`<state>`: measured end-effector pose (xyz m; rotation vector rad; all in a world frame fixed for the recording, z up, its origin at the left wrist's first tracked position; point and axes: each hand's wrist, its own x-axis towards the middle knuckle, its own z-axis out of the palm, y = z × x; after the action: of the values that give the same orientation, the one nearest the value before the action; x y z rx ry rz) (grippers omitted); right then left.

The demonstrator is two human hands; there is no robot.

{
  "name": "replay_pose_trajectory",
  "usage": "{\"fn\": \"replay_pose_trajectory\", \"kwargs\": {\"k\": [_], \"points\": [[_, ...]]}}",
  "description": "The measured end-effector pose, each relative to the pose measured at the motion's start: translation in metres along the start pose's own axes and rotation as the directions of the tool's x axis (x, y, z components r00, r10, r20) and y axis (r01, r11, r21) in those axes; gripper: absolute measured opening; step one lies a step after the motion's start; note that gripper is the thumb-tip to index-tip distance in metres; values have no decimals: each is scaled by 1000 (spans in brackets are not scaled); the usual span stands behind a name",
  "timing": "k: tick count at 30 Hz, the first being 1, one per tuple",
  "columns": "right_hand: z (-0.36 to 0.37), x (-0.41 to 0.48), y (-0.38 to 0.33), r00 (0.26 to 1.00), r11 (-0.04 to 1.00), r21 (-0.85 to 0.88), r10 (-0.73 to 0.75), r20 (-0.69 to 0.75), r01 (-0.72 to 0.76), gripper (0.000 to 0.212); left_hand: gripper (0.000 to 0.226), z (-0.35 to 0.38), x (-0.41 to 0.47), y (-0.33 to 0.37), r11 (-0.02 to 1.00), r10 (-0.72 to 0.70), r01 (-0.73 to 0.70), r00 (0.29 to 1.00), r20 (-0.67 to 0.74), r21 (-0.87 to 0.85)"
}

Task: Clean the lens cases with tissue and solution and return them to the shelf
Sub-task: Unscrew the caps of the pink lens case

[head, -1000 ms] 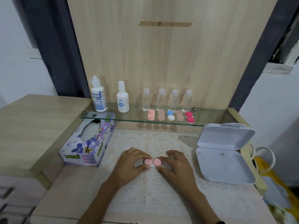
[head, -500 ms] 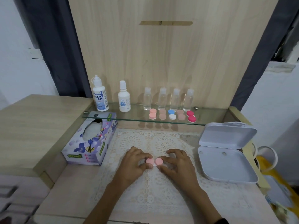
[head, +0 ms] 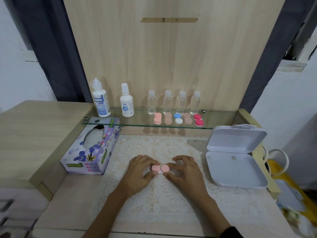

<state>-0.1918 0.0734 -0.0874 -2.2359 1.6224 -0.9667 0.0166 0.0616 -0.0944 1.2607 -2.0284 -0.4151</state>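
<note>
One pink lens case (head: 160, 169) lies on the lace mat (head: 171, 200), gripped by my left hand (head: 137, 176) and right hand (head: 187, 174) — fingers curled on each cap, both caps on. Five other cases (head: 177, 118) sit on the glass shelf (head: 223, 121). The tissue box (head: 91, 148) and solution bottle (head: 101, 100) are untouched — cleaning seems barely begun.

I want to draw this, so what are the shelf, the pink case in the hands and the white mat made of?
The shelf looks like clear glass: you see through it and its edge is greenish. The pink lens case is probably matte plastic, smooth and evenly coloured. The mat seems to be lace, cloth or maybe vinyl, with patterns of little holes.
</note>
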Motion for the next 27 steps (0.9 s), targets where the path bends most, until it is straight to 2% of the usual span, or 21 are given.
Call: {"fn": "replay_pose_trajectory", "kwargs": {"k": [4, 6, 11, 16, 20, 22, 27], "points": [[0, 0, -1, 1000, 1000, 6, 4, -1, -4, 44, 23, 0, 3, 4, 997, -81, 80, 995, -59, -17], [0, 0, 0, 1000, 1000, 7, 4, -3, -4, 44, 29, 1, 4, 6, 994, -109, 107, 992, -71, -23], [1, 0, 0, 1000, 1000, 14, 6, -16, -6, 44, 44, 1, 1, 3, 1000, -30, 30, 999, -31, -5], [1, 0, 0, 1000, 1000, 5, 8, -1, -8, 47, 28, 1, 0, -1, 999, 24, -25, 999, -28, -23], [0, 0, -1, 1000, 1000, -7, 7, 7, -6, 47, 37, 1, 1, 4, 999, -32, 30, 997, -66, -33], [0, 0, -1, 1000, 1000, -4, 0, -2, 0, 47, 45, 0, 0, 7, 1000, -7, 5, 998, -61, -22], [2, -1, 0, 1000, 1000, 25, 8, -17, -8, 45, 35, 0, -3, 3, 997, 80, -79, 996, -46, 25]]}}
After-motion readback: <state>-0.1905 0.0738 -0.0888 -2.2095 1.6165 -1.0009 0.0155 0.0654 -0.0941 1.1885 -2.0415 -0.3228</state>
